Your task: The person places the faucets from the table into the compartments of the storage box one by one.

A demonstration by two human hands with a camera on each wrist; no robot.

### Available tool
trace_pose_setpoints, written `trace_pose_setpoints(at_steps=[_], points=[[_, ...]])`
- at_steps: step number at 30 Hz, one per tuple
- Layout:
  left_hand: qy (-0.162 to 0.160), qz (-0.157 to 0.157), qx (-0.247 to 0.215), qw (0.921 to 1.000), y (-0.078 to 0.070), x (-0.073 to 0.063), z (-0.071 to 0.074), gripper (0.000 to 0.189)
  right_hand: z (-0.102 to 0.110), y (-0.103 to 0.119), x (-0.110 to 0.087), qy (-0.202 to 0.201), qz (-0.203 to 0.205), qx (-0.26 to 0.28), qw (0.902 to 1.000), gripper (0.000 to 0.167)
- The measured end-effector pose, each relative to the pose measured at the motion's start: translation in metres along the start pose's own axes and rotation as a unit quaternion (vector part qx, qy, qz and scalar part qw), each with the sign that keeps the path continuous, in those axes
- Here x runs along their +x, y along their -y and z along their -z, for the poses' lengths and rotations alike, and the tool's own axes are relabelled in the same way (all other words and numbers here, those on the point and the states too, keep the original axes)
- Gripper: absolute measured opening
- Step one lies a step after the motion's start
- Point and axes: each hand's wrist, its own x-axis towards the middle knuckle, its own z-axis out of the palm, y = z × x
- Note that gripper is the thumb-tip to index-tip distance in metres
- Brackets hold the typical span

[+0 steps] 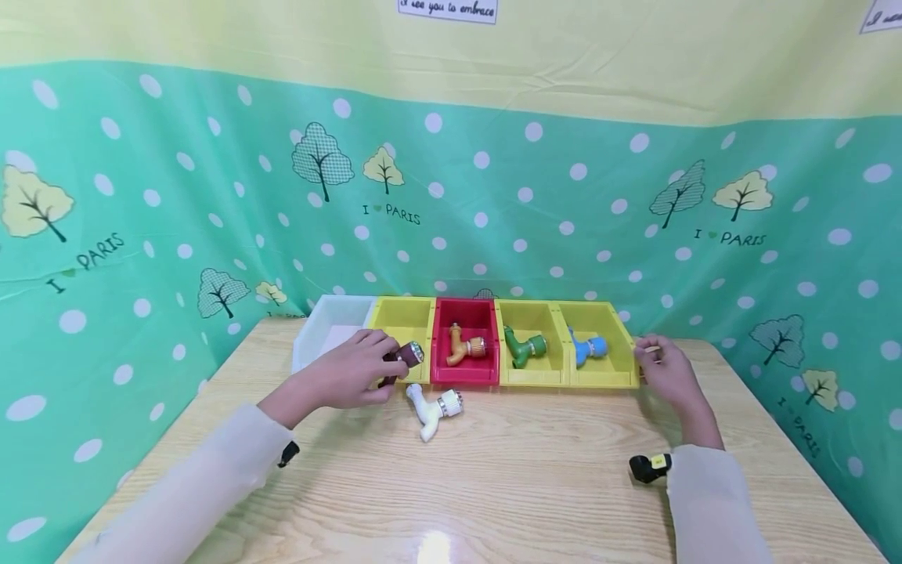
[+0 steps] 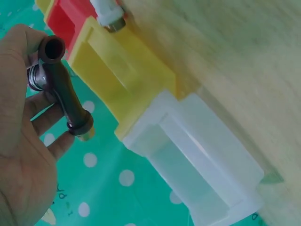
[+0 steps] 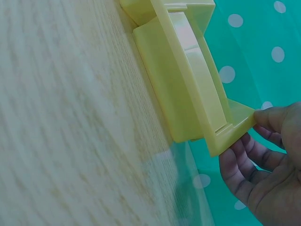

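My left hand [image 1: 352,368] grips a dark maroon plastic tap [image 2: 63,87], held above the front of the left yellow bin [image 1: 400,313]. In the left wrist view the tap's threaded end points down past my fingers. With thumb and fingers, my right hand [image 3: 270,155] pinches the side wall of the rightmost yellow bin [image 3: 221,139]. A white tap [image 1: 431,409] lies on the table just in front of the bins. Inside the red bin [image 1: 465,381] is an orange tap [image 1: 461,345]. A green tap [image 1: 523,347] and a blue tap [image 1: 587,347] lie in the two right-hand yellow bins.
A white translucent bin [image 2: 216,150] stands at the left end of the row. The bins sit side by side near the back of the wooden table [image 1: 493,486]. Behind and beside them hangs a green dotted cloth [image 1: 493,204].
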Motion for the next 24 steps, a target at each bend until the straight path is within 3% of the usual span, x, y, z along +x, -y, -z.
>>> trace_pose_setpoints(at_steps=[12,18,24], points=[[0.002,0.016,0.002,0.9999,0.033,0.017,-0.006,0.011,0.001,-0.003,-0.001,0.003,0.001,0.002,1.0,0.041],[0.005,0.005,-0.003,1.0,0.043,0.027,-0.013,0.01,0.001,-0.002,-0.002,0.003,-0.003,0.001,1.0,0.042],[0.031,0.015,-0.01,0.9994,0.048,0.034,-0.02,0.009,0.001,0.0,0.0,0.005,-0.002,0.008,1.0,0.041]])
